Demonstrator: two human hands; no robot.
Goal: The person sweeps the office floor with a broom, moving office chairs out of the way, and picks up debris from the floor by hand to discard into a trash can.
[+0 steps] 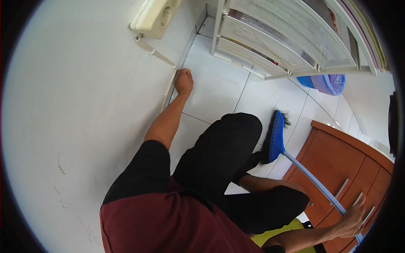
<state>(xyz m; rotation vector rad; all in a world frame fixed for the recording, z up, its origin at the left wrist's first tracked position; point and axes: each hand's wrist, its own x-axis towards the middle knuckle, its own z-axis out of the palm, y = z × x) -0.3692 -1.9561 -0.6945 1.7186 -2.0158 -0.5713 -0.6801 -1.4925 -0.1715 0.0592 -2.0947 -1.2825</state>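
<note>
My left hand (184, 82) is down at the foot of the wall, beside the white floor tiles. Its fingers are curled closed, and whatever they may hold is hidden. A thin cable conduit (167, 90) runs along the wall base right next to it. Over on the right, my right hand (351, 220) grips the light blue handle of a broom. The broom (276, 134) has a blue head with dark bristles, which lies low over the tiles beyond my knees. Loose hair or dust clings to the bristles.
A white power outlet (158, 19) sits on the left wall. Ahead stands a white mesh drawer rack (270, 63), with a blue bin (322, 83) lined in purple plastic behind it. A brown wooden cabinet (327, 162) with metal handles is close at right. Something yellow-green (280, 232) lies beneath me.
</note>
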